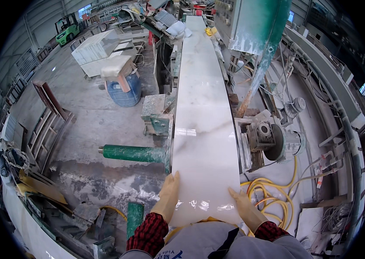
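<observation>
A long, glossy white marble slab (208, 151) with faint grey veins stretches away from my body. My left hand (167, 196), in a pale yellow rubber glove with a red checked cuff, grips the slab's left edge near its close end. On the opposite edge, slightly nearer to me, my right hand (248, 210) holds the slab in a matching glove. Both thumbs lie at the slab's edges, while the other fingers are partly hidden beneath or beside it. Light reflects off the wet-looking surface between my hands.
A green roller (132, 153) juts out left of the slab. To the right are a motor (289, 144) and a coiled yellow hose (264, 194). Beyond the roller stands a blue plastic drum (124, 91). A green-and-white machine housing (255, 26) rises at the far right.
</observation>
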The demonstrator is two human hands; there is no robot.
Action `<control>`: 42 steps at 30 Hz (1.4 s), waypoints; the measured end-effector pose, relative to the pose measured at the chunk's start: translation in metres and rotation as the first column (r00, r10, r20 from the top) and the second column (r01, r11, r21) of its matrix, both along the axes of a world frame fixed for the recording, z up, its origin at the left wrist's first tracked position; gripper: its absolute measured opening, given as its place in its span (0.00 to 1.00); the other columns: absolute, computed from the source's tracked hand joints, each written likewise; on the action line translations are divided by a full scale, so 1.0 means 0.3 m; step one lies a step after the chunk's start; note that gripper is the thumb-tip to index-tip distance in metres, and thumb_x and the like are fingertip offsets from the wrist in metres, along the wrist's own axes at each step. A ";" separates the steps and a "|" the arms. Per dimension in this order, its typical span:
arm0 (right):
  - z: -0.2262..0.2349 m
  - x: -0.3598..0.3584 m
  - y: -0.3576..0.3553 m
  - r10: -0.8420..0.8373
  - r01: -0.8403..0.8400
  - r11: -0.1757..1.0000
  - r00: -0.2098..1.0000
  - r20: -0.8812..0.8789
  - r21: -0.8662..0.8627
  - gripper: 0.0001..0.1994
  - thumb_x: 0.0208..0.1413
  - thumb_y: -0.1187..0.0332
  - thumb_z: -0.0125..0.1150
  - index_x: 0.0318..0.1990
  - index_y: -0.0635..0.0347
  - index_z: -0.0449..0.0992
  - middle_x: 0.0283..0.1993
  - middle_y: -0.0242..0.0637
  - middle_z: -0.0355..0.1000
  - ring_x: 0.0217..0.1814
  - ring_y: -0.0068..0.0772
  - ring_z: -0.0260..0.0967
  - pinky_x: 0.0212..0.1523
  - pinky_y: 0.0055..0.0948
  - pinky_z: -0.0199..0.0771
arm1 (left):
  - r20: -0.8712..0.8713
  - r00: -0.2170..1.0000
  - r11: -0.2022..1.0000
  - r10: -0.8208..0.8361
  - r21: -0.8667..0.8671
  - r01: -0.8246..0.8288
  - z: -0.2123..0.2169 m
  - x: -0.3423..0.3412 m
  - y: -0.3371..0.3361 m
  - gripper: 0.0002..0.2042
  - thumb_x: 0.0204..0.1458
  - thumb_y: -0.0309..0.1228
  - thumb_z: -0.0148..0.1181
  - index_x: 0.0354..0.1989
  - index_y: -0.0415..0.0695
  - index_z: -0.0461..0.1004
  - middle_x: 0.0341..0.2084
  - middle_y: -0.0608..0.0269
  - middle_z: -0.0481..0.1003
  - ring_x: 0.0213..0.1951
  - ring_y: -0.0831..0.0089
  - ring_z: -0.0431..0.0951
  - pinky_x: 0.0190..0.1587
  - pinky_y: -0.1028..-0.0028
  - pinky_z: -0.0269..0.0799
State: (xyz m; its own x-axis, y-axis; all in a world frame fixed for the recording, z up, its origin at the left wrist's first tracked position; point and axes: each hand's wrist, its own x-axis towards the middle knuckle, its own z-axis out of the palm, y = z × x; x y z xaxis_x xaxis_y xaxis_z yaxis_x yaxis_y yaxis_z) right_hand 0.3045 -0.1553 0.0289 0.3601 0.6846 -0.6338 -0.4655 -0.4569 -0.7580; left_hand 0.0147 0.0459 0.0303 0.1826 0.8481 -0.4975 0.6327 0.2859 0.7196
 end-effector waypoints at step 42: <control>-0.237 -0.098 -0.016 0.032 -0.867 0.491 -0.082 0.996 -0.087 0.53 0.78 0.39 0.69 0.95 0.66 0.55 0.95 0.67 0.57 0.99 0.75 0.48 0.98 0.59 0.49 | 0.629 0.536 0.783 0.562 -0.614 -0.100 -0.243 -0.192 -0.417 0.27 0.79 0.53 0.68 0.73 0.44 0.84 0.61 0.58 0.90 0.57 0.57 0.89 0.62 0.50 0.86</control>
